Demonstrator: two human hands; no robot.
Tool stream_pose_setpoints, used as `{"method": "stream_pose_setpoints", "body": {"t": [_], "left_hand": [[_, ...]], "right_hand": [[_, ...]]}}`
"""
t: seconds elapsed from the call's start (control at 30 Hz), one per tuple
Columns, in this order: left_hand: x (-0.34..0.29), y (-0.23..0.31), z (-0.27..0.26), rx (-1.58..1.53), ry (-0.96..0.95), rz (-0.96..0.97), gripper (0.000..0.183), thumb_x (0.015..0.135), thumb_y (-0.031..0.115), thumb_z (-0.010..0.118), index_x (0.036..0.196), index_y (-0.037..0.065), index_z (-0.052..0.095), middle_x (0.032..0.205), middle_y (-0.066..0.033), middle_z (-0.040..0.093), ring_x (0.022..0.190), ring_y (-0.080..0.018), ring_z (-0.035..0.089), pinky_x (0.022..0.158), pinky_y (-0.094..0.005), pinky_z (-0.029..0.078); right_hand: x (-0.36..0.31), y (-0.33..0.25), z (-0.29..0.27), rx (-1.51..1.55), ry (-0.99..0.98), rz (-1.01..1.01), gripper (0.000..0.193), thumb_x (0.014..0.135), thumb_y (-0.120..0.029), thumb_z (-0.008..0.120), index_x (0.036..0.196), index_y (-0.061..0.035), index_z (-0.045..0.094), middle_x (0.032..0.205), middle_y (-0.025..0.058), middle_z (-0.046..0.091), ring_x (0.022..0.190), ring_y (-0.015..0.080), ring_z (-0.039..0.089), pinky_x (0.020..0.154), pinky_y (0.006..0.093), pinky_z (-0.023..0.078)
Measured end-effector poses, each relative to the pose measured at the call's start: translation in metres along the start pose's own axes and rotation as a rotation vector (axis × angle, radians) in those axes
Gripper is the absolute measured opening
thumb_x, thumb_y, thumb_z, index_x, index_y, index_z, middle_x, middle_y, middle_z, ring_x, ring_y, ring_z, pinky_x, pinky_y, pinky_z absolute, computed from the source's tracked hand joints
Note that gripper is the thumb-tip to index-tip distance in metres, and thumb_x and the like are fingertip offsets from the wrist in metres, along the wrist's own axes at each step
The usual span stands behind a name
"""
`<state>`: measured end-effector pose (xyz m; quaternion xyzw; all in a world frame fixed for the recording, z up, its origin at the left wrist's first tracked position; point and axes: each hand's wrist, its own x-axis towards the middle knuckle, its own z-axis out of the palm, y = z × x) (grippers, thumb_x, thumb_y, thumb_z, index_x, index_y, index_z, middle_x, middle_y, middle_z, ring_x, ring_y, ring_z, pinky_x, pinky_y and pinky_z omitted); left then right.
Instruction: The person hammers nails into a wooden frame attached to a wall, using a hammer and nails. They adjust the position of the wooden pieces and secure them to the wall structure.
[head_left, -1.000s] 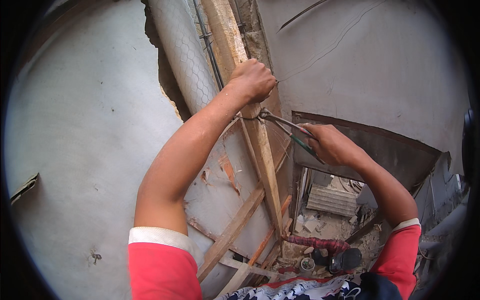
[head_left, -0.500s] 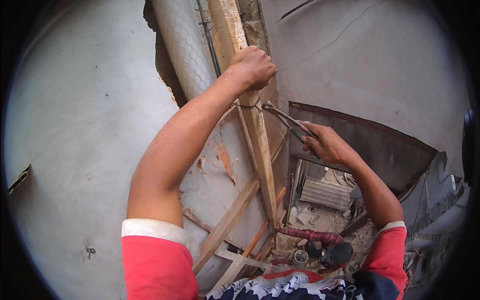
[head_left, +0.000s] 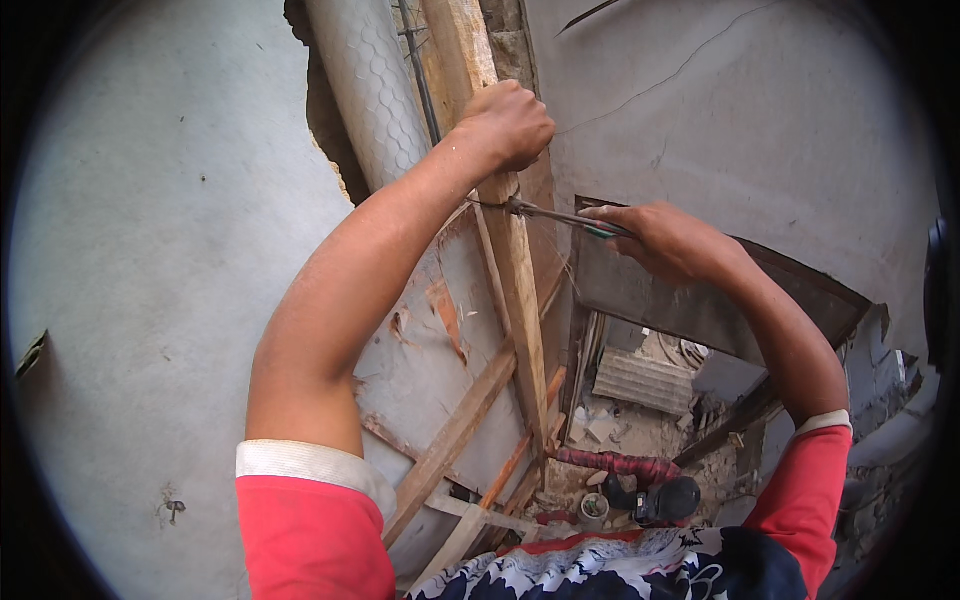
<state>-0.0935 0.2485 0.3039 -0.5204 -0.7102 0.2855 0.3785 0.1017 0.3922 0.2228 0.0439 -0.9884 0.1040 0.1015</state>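
My left hand (head_left: 510, 125) is closed around an upright wooden beam (head_left: 520, 270) in the upper middle. Just below that fist, a thin dark wire (head_left: 487, 204) wraps around the beam. My right hand (head_left: 665, 240) grips a pair of long-handled pincers (head_left: 560, 215) with green on the handles. Their jaws meet the wire at the beam's right side; how firmly they bite cannot be made out. The handles are close together and almost level.
Behind the beam runs a pale pipe wrapped in hexagonal mesh (head_left: 370, 90), beside a broken wall (head_left: 180, 250). Diagonal timber braces (head_left: 450, 440) cross lower down. Far below, a person in a dark cap (head_left: 680, 498) and plaid sleeve is beside a bucket (head_left: 594, 508) amid rubble.
My right hand has risen and shifted slightly right, swinging the pincers from a slant to nearly level. Their handles are closer together. My left hand keeps its hold on the beam.
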Motion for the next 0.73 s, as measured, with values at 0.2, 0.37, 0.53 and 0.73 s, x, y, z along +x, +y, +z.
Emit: {"method": "stream_pose_setpoints", "body": {"t": [0.2,0.37,0.53,0.73], "left_hand": [[-0.002,-0.001,0.002,-0.004,0.023,0.014,0.026,0.087,0.034,0.070,0.078,0.012,0.078,0.082,-0.0085,0.077,0.082,-0.0272,0.075,0.076,-0.0384,0.058],[-0.009,-0.004,0.004,-0.013,0.014,-0.003,0.026,0.086,0.034,0.070,0.075,0.011,0.077,0.080,-0.0094,0.076,0.080,-0.0275,0.075,0.072,-0.0385,0.058],[0.003,-0.001,0.003,0.002,0.075,0.020,0.027,0.086,0.033,0.069,0.074,0.011,0.077,0.077,-0.0099,0.075,0.077,-0.0269,0.075,0.071,-0.0384,0.059],[-0.005,-0.002,0.006,-0.016,0.038,-0.022,0.027,0.086,0.033,0.069,0.074,0.010,0.077,0.076,-0.0107,0.075,0.077,-0.0272,0.075,0.073,-0.0370,0.059]], "right_hand": [[0.001,-0.003,0.035,0.244,0.007,0.145,0.040,0.110,-0.034,0.050,0.101,0.0028,0.061,0.075,0.0167,0.064,0.073,0.0281,0.064,0.073,0.0425,0.050],[0.016,0.007,0.136,0.545,0.287,0.068,0.048,0.111,-0.043,0.045,0.090,-0.0010,0.056,0.064,0.0048,0.051,0.059,0.0154,0.049,0.059,0.0351,0.044],[0.076,0.012,0.277,1.005,0.603,0.015,0.045,0.109,-0.045,0.050,0.104,-0.0021,0.062,0.067,0.0032,0.057,0.056,0.0140,0.051,0.055,0.0312,0.044],[-0.007,-0.019,0.171,1.757,-0.136,0.077,0.074,0.097,-0.057,0.065,0.145,-0.0047,0.047,0.068,-0.0003,0.057,0.052,0.0093,0.052,0.047,0.0222,0.047]]}}
